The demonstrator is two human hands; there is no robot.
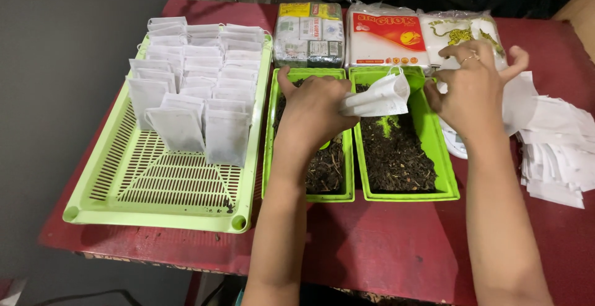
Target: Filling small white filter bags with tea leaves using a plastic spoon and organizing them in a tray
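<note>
Left hand (313, 110): over the left green tray (271, 151), fingers closed on the left end of a white filter bag (379, 97), pinch grip.
Right hand (474, 89): above the right edge of the right green tray (443, 157), fingers curled, thumb and forefinger near the bag's right end; cannot tell if they grip the bag or its drawstring, the fingertips are hidden behind the hand.
Filter bag: held in the air between both hands, over the back of the right green tray; crumpled, mouth seems to face right.
Key relation: bag's long axis runs left-right, slightly up toward the right; it lies right of the left hand's fingers and left of the right hand. Left hand is the one clearly holding it.
Trays: two small green trays side by side, touching, both with dark loose tea leaves (396, 154).
Slotted basket (155, 188): large pale green, left of the trays, rows of filled white bags (198, 83) standing upright in its back half, front half bare.
Empty bags (558, 151): loose white stack on the tabletop (384, 244), right of the right hand.
Packets (384, 36): three wrapped packs at the back edge, just behind the trays.
Tabletop: red, worn.
</note>
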